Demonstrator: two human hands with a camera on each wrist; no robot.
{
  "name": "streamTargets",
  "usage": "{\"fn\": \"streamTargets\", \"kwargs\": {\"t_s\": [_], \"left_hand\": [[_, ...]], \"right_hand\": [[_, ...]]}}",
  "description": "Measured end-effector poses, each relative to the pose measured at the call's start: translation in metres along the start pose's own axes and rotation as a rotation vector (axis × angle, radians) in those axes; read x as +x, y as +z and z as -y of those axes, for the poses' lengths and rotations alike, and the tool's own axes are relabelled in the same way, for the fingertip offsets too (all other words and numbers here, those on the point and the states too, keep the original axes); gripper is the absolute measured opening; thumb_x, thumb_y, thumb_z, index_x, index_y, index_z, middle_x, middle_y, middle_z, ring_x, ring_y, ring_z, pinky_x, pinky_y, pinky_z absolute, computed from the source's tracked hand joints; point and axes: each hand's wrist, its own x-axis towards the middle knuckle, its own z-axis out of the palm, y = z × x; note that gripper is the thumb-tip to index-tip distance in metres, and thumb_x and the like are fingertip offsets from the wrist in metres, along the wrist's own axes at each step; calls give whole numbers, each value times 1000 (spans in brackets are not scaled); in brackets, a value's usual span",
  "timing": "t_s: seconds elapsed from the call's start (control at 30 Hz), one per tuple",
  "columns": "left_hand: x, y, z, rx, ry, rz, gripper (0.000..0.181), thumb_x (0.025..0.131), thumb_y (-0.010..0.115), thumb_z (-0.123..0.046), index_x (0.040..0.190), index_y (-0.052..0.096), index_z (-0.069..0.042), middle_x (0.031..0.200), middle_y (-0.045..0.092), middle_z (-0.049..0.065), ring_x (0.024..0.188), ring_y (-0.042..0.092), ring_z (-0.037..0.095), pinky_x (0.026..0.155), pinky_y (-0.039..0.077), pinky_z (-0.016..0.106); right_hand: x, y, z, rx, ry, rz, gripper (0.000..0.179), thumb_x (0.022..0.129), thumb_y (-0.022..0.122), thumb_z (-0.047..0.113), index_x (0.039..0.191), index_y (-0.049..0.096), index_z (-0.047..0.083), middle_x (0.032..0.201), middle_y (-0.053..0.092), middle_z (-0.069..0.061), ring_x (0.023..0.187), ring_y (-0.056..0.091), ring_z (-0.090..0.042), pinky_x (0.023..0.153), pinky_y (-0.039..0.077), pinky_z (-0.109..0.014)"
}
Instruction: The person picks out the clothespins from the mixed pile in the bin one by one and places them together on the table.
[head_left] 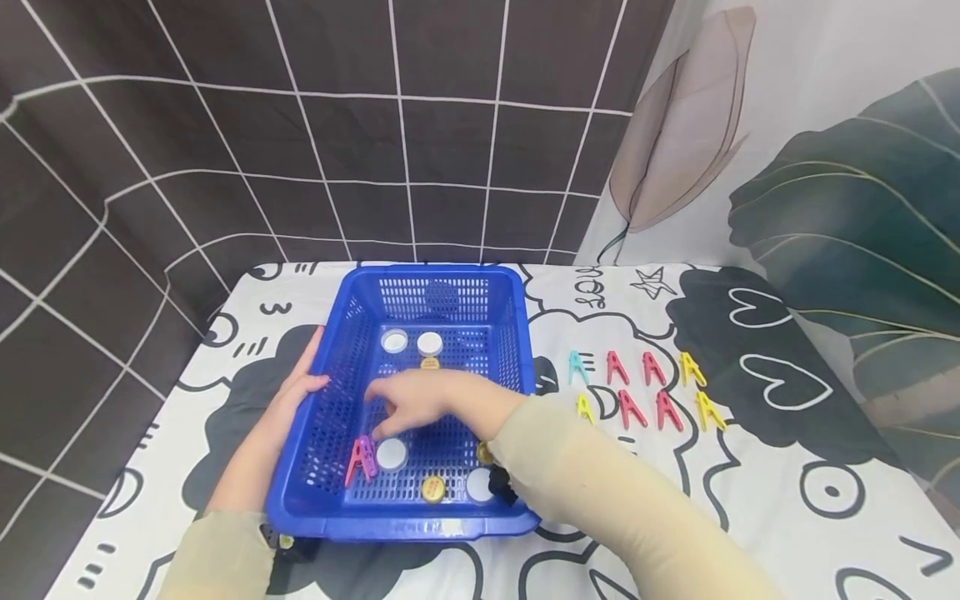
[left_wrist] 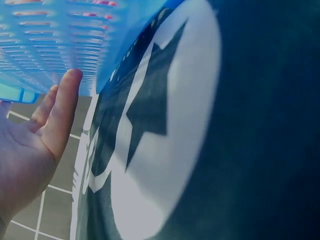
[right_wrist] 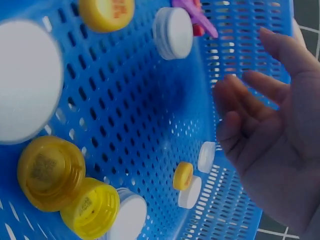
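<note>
A blue plastic basket (head_left: 405, 528) with slotted walls stands before me. My left hand (head_left: 283, 408) rests against its left side, thumb at the rim; in the left wrist view its straight fingers (left_wrist: 67, 102) reach up to the outer wall. Inside the basket hovers my right hand (head_left: 412, 402), fingers loosely bent with nothing between them. Just below it, a red clip (head_left: 354, 463) and a purple clip (head_left: 367, 455) lie together by a white bottle cap (head_left: 392, 455). Other white caps (head_left: 430, 343) and yellow caps (head_left: 433, 488) are scattered over the basket floor.
Right of the basket, several clips lie in two rows on the patterned cloth (head_left: 750, 333): a turquoise clip (head_left: 577, 367), red clips (head_left: 667, 410) and yellow clips (head_left: 708, 410). A dark gridded curtain (head_left: 337, 133) rises behind.
</note>
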Motion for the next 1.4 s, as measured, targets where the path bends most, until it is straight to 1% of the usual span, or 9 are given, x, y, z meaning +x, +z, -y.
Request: {"fn": "streamTargets", "kwargs": {"t_s": [0.2,0.3,0.4,0.53,0.77,0.93,1.0,1.13,1.4], "left_hand": [[-3,-1,0,-50,12,12,72,90,30,-2,150,-6,-15,156,-4,14,141,1,35,106,21,14],[-2,-1,0,-27,11,5,72,90,31,-3,150,-5,-16,156,-4,13,141,1,34,106,21,12],[-1,0,-1,-18,-4,8,72,90,32,-4,151,-4,-18,156,-2,13,141,4,34,104,23,12],[-1,2,-1,-63,-11,35,71,91,31,-5,151,-3,-22,157,-1,13,140,5,35,104,27,14],[-3,2,-2,-101,-3,40,71,92,30,-4,151,-3,-21,156,0,13,140,6,35,105,28,16],[-3,3,-2,-103,-1,33,70,91,30,-4,151,-3,-20,157,0,12,141,5,35,105,27,17],[-3,3,-3,-102,-2,31,70,92,30,-4,152,-2,-22,157,1,11,141,5,33,106,26,17],[-3,3,-2,-110,-5,36,70,92,30,-5,152,-2,-24,157,1,10,141,6,33,106,27,18],[-1,2,-1,-110,6,56,71,91,30,-4,151,-6,-20,156,-1,13,140,4,36,104,29,17]], "right_hand": [[12,15,7,-148,-15,27,59,85,65,39,133,51,7,114,60,-3,102,55,-11,94,41,-21],[17,22,11,-203,-19,68,59,83,66,44,130,54,10,117,59,-3,109,53,-12,98,38,-21],[19,27,12,-213,-13,99,56,80,69,45,124,59,12,112,61,1,107,54,-10,97,39,-20],[20,29,13,-215,-9,123,47,78,72,41,116,63,15,103,63,5,99,56,-8,92,41,-18],[25,32,14,-244,-32,143,50,80,71,41,123,59,19,111,62,3,105,56,-11,94,40,-21],[26,33,14,-248,-67,151,22,80,72,33,96,63,20,88,59,9,84,54,-7,76,42,-17],[26,33,15,-224,-63,153,18,80,72,29,90,60,21,86,57,10,82,53,-6,74,42,-17],[24,34,16,-166,-42,180,19,78,73,23,84,56,20,84,56,9,81,53,-7,72,42,-17],[25,35,15,-160,-76,207,19,81,71,32,84,57,19,83,57,8,80,53,-7,72,42,-15]]}}
